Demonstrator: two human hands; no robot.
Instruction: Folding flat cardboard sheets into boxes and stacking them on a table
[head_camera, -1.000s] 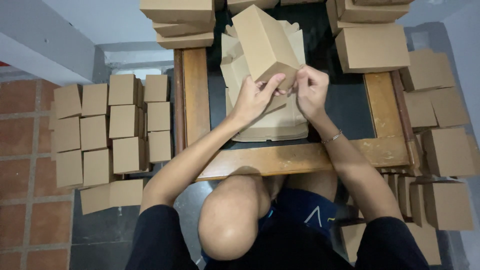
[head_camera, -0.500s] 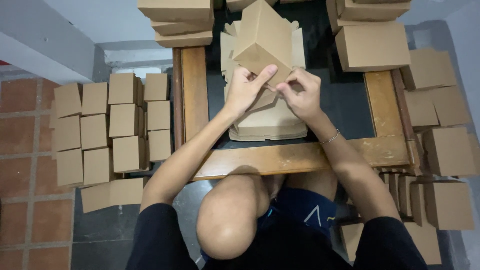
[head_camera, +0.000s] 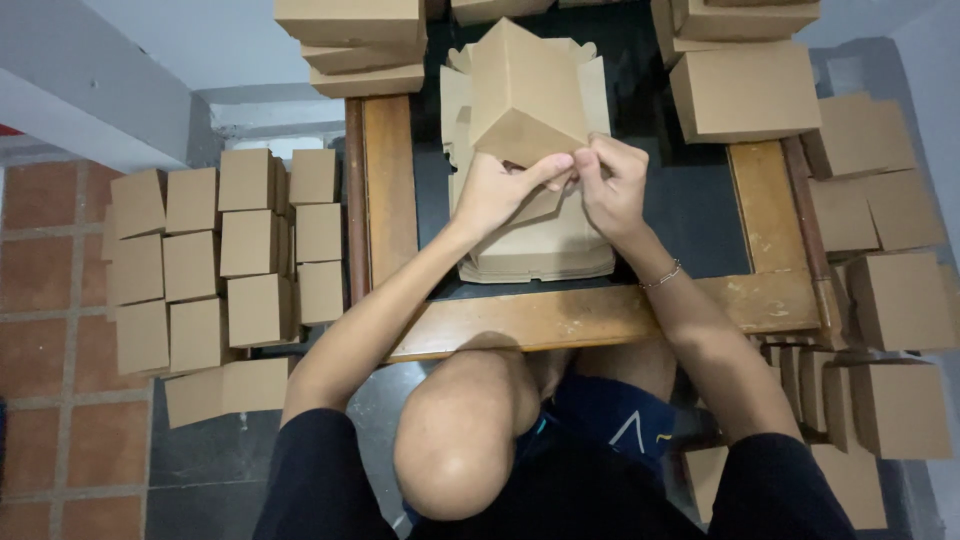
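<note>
Red floor tiles (head_camera: 60, 330) and a dark-topped table with a wooden frame (head_camera: 600, 315) fill the view from above. At the table's middle, both hands meet on a half-folded brown cardboard box (head_camera: 525, 95). The left hand (head_camera: 495, 190) pinches the box's near edge between thumb and curled fingers; the right hand (head_camera: 612, 185), just beside it at three o'clock, has its fingertips closed on the same edge. The box rises from the hands toward twelve o'clock. Under the hands lies a stack of flat box blanks (head_camera: 540, 250). Finished boxes (head_camera: 225, 260) stand in rows on the floor at nine o'clock, more boxes (head_camera: 890, 300) crowd three o'clock, and larger cartons (head_camera: 350, 40) are piled at eleven o'clock.
</note>
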